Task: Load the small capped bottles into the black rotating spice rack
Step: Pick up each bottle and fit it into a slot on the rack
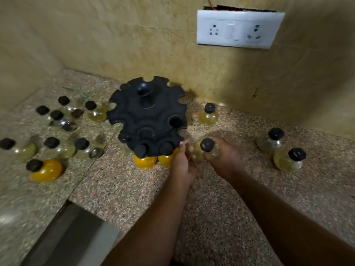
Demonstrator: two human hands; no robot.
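Here we see the black spice rack (148,116) standing on the speckled surface (221,208), close to the wall. Our right hand (224,156) curls round a small pale-yellow bottle (207,147) with a black cap, held tilted just beside the rack's near right edge. Our left hand (182,166) reaches in next to it with its fingers fairly straight and gripping nothing. We cannot tell whether the fingertips touch the rack or the held bottle. Two orange-filled bottles (145,162) sit side by side in the rack's near lower slots, and another cap (175,121) shows in a slot on the right. A group of loose bottles (57,148) stands left of the rack, with three more loose ones (269,141) to its right. A white socket plate (238,29) is on the wall.
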